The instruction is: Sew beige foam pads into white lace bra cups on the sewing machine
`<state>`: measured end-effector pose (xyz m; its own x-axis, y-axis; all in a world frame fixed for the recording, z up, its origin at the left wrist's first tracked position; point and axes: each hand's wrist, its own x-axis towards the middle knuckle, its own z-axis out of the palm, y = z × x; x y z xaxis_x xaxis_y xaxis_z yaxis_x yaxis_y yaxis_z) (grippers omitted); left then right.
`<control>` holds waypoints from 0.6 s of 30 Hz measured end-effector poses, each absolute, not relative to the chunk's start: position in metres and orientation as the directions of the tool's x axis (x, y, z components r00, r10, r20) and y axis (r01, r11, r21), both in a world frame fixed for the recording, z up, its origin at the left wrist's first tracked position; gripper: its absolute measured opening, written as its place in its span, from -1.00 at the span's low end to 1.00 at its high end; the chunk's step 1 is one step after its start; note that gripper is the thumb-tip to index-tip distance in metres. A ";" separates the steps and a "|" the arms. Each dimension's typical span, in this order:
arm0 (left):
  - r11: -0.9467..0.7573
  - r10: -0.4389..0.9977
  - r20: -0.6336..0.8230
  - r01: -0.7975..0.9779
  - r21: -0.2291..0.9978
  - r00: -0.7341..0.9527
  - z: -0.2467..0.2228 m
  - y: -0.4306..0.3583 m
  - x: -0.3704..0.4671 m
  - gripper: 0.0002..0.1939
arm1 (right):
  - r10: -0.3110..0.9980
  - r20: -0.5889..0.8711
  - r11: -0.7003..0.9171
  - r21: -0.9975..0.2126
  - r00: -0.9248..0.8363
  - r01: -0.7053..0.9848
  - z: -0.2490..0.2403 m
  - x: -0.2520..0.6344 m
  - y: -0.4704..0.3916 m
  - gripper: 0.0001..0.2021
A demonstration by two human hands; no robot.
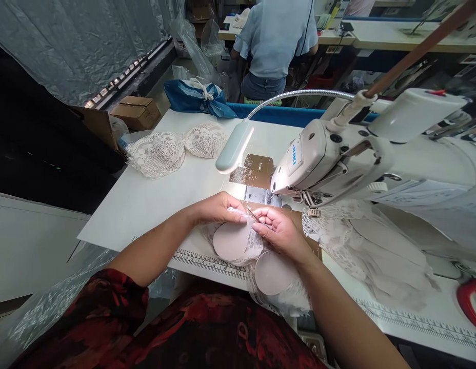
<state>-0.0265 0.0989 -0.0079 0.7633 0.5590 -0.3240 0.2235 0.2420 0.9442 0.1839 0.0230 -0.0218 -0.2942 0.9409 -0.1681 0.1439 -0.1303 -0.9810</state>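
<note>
A white lace bra (232,241) with smooth beige cup linings lies partly on the table's front edge, its second cup (274,272) hanging near my lap. My left hand (222,209) pinches the upper edge of the nearer cup between thumb and fingers. In my right hand (278,230), the fingers are closed around slim metal thread snips (254,215), whose tip meets the lace edge beside my left fingertips. The snips are small and partly hidden by the fingers. Just beyond both hands is the needle area of a white sewing machine (299,164).
A lit lamp (235,147) on a bent neck hangs over the machine plate. Lace cups (157,154) lie at the back left, and more lace pieces (361,236) at the right. Behind the table sits a person (276,46); a blue bundle (197,97) rests at the far edge.
</note>
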 end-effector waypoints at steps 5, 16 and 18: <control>0.283 0.504 -0.331 0.210 0.936 0.798 -0.008 0.097 -0.024 -0.72 | 0.938 -0.163 -0.103 -0.974 -0.307 0.202 -0.019 0.187 0.024 -0.67; 0.282 0.459 -0.335 0.223 0.933 0.823 -0.007 0.094 -0.021 -0.55 | 0.955 -0.094 -0.013 -0.960 -0.283 0.278 -0.020 0.184 0.025 -0.76; 0.282 0.464 -0.333 0.220 0.934 0.821 -0.007 0.094 -0.021 -0.53 | 0.954 -0.109 -0.034 -0.964 -0.279 0.263 -0.023 0.186 0.025 -0.75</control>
